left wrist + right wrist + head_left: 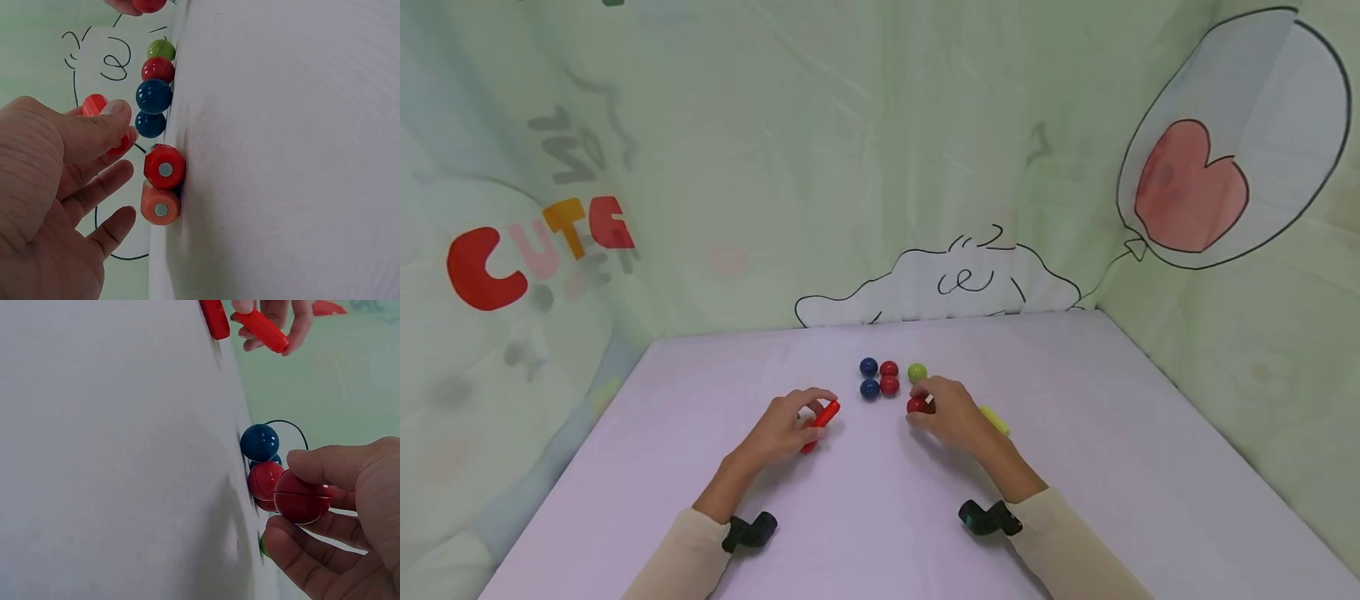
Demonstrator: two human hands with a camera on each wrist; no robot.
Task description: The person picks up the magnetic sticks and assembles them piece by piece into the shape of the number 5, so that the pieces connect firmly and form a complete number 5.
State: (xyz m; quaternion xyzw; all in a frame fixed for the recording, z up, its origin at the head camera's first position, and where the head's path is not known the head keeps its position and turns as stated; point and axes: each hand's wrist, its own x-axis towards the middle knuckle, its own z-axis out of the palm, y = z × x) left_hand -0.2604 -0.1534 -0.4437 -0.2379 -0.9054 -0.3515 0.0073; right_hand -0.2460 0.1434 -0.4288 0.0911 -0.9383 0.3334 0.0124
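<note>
My left hand [786, 429] pinches a red ribbed rod [827, 413] between thumb and fingers, above the table. Beneath that hand lie a red rod [165, 166] and an orange-red rod [160, 205], side by side, with round grey discs in their ends. On the right, my right hand [951, 412] grips a red ball [304, 496] with thumb and fingertips; a seam line runs around it. Beyond the hands stand two blue balls [868, 377] and two red balls [889, 377] in a close group. A green ball [917, 372] sits just right of them.
A yellow rod [995, 419] lies to the right of my right hand, partly hidden by it. The pale table [865, 517] meets a printed fabric backdrop [760, 208] at its far edge, and fabric also rises along both sides.
</note>
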